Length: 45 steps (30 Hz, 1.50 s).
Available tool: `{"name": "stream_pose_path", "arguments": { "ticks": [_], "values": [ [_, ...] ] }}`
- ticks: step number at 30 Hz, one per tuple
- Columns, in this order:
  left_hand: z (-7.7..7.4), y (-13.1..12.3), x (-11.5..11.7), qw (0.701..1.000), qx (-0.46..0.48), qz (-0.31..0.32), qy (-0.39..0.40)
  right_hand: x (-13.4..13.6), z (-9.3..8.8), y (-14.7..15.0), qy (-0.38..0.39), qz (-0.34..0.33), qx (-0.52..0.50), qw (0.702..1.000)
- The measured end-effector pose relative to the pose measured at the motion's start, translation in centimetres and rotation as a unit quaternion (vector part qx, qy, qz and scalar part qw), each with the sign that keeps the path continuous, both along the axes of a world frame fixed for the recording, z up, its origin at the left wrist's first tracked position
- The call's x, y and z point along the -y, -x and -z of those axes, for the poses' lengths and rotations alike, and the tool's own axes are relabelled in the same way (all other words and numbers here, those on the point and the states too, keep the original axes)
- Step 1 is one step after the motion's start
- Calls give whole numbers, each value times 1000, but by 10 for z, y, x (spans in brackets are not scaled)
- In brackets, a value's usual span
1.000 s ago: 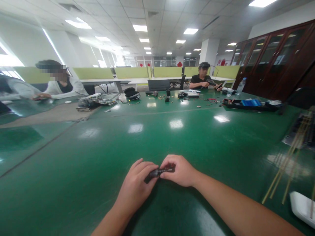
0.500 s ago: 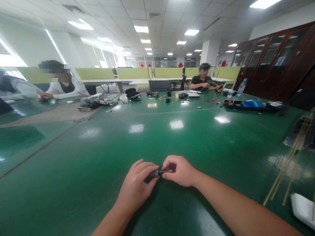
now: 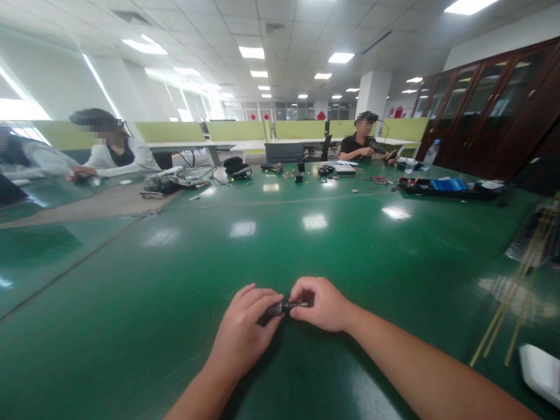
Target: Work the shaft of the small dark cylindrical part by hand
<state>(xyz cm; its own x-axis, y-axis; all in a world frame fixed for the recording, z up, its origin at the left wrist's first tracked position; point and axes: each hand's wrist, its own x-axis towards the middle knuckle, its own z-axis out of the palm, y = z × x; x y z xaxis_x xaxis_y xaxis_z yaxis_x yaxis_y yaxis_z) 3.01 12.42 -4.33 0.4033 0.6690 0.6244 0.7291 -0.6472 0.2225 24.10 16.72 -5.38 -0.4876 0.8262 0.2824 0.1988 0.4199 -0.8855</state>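
Observation:
In the head view, my left hand (image 3: 249, 321) is closed round the thick body of a small dark cylindrical part with a thin shaft (image 3: 276, 308), low over the table. Its left end is hidden under my fingers. The narrower, ridged shaft, with a metallic tip, points right into the curl of my right hand (image 3: 321, 304). Thumb and forefinger of that hand close on the shaft near the thick body, one on either side. What the part is exactly, I cannot make out.
Green table (image 3: 201, 251) all round. Thin sticks (image 3: 503, 315) and a white tray (image 3: 540, 373) lie at right. A black tray (image 3: 455, 191) with blue packs, a bottle (image 3: 431, 154) and small devices stand at the far side. Seated people work at left and across.
Both hands keep the same hold on the cylindrical part, with hardly any movement. The person across has turned their head a little to the right.

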Motion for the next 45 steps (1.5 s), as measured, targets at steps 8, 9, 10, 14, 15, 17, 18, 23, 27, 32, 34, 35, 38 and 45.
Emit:
{"name": "stream_pose_path", "arguments": {
  "ticks": [8,9,10,14,15,17,18,23,27,32,34,35,38,45],
  "values": [
    [-1,-1,0,1000,11,-1,-10,0,-1,-1,11,1,11,1000],
    [-1,-1,0,1000,12,-1,-8,0,-1,-1,13,1,11,1000],
    [-1,-1,0,1000,12,-2,-6,0,-1,-1,15,1,10,1000],
    [1,0,0,1000,11,-4,-2,0,1,-1,23,3,5,1000],
    [1,1,0,1000,11,-5,-3,0,1,-1,23,4,5,1000],
    [1,1,0,1000,12,-5,-8,0,0,-1,25,5,6,1000],
    [1,1,0,1000,13,-5,-10,0,0,0,26,6,7,1000],
    [-1,1,-1,1000,17,-9,-14,1,-1,0,31,11,10,999],
    [-2,2,0,1000,18,-9,-14,1,-1,0,32,14,4,999],
    [-2,4,0,1000,17,-14,-12,1,-3,0,29,15,2,999],
    [-1,4,0,1000,20,-16,-11,2,-3,0,27,14,2,1000],
    [-1,4,0,1000,22,-16,-11,2,-3,0,26,14,1,1000],
    [-2,5,1,1000,22,-16,-11,3,-4,0,26,17,-2,1000],
    [-2,5,0,999,28,-25,-17,2,-3,1,44,19,-14,999]
  ]
}}
